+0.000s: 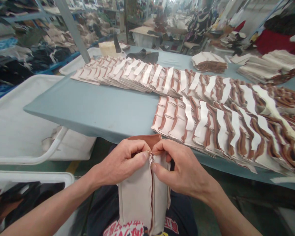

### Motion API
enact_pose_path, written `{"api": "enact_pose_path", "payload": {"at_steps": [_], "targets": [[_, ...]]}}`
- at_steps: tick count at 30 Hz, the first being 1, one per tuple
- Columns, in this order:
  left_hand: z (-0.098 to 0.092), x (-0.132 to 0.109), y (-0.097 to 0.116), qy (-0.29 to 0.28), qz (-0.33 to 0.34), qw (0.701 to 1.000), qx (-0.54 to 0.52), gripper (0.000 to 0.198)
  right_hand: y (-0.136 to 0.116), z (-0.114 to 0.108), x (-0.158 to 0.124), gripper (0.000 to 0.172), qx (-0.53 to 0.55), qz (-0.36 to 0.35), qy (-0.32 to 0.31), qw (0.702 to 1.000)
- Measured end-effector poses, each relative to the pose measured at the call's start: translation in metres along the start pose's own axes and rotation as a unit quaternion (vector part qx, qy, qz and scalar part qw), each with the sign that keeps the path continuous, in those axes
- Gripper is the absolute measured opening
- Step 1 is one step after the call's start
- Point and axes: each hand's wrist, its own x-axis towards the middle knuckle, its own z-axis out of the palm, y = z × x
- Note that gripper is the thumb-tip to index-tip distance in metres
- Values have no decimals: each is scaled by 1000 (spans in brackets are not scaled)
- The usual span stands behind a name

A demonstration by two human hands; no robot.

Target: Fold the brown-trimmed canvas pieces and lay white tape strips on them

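A cream fabric piece point(135, 196) with a brown inner side and a seam down its middle hangs in front of my body. My left hand point(127, 160) pinches its top edge just left of the seam. On the right of the same seam, my right hand point(177, 167) grips the fabric between thumb and fingers. The fingertips of both hands nearly meet at the seam's top. Brown material shows behind the fingers.
Overlapping rows of cream and brown pieces point(172, 113) with white strips lie on the blue-grey table point(93, 108). White bins point(22, 98) stand at the left, one holding dark items. More stacks point(208, 60) lie at the table's far side.
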Motion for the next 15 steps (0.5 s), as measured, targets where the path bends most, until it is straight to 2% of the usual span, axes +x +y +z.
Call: {"api": "enact_pose_path", "payload": {"at_steps": [5,9,15], "targets": [[0,-1,1,-18,13,1000,-3,23,1,0,3,5,47,34,-10,998],[-1,-3,-1,-14,19,1000,3,24,0,-2,6,8,58,33,-18,998],[-6,-4,-1,-38,23,999,30,27,-6,-8,7,11,68,73,-58,993]]}}
